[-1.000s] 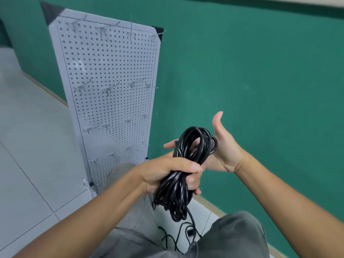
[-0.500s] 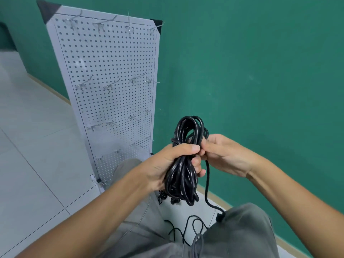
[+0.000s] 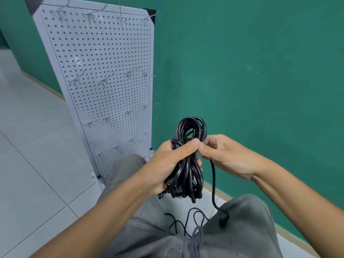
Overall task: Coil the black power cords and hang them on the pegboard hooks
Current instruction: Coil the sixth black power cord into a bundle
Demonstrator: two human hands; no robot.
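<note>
A bare indoor room, staged more like a demonstration or training corner than a furnished home or shop, is being shown. A white pegboard (image 3: pixel 104 86) is being leaned upright against a plain green wall (image 3: pixel 251 71), and rows of metal hooks (image 3: pixel 104 81) are being carried on its perforated face. In front of the pegboard, large pale floor tiles (image 3: pixel 33 155) are being seen, and a light skirting strip (image 3: pixel 46 88) is being run along the wall's foot beside it.
</note>
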